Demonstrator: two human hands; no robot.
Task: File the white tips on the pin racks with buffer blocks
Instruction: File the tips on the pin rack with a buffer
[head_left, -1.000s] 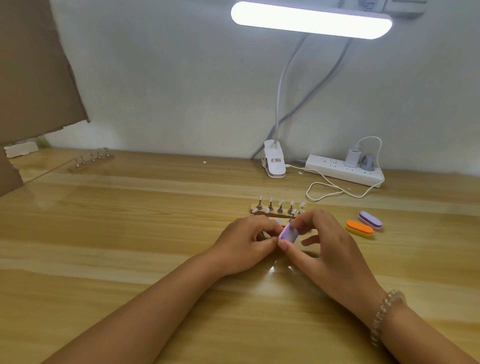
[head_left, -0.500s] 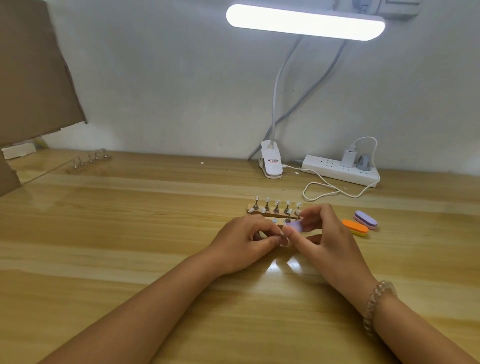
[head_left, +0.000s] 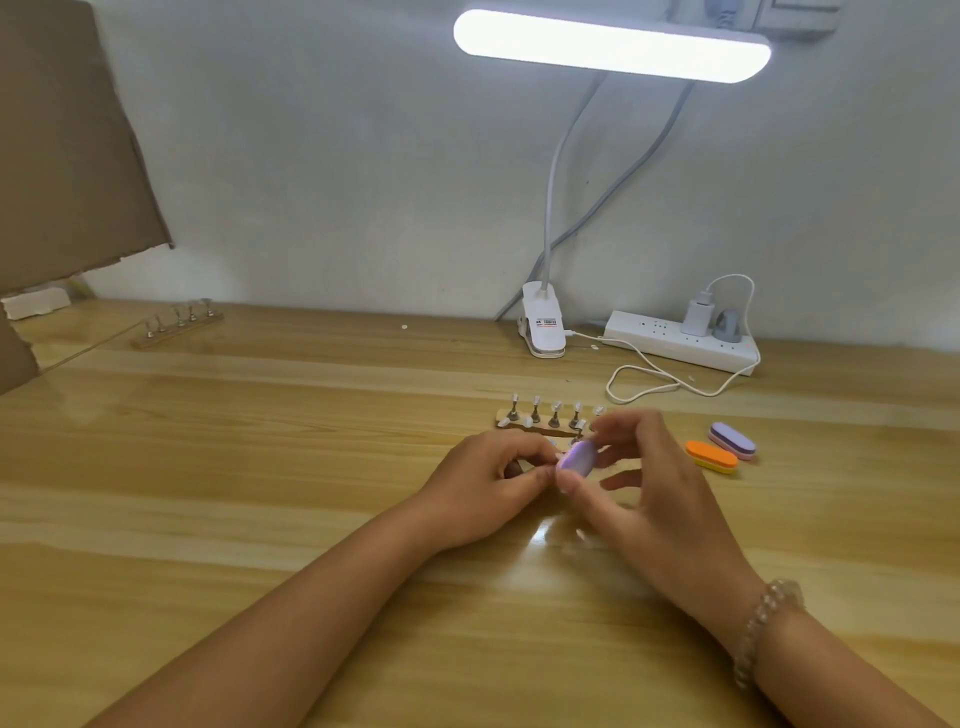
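Head view: just in front of the wooden pin rack (head_left: 545, 419), the right hand (head_left: 652, 486) pinched a purple oval buffer block (head_left: 576, 459) against a small white tip (head_left: 559, 457) the left hand (head_left: 485, 486) seemed to pinch. Short, light rubs looked best.

The gripped buffer block (head_left: 575, 459) was lilac; near the desk's right edge lay an orange-and-yellow block (head_left: 711, 457) and a purple-and-pink block (head_left: 732, 440).

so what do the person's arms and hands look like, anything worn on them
No sleeves or gloves: the left arm and right arm are bare as far as the frame shows. The right wrist wears a bracelet of pale, translucent round beads. No ring or watch shows on the left hand or right hand, though the right one is partly blurred.
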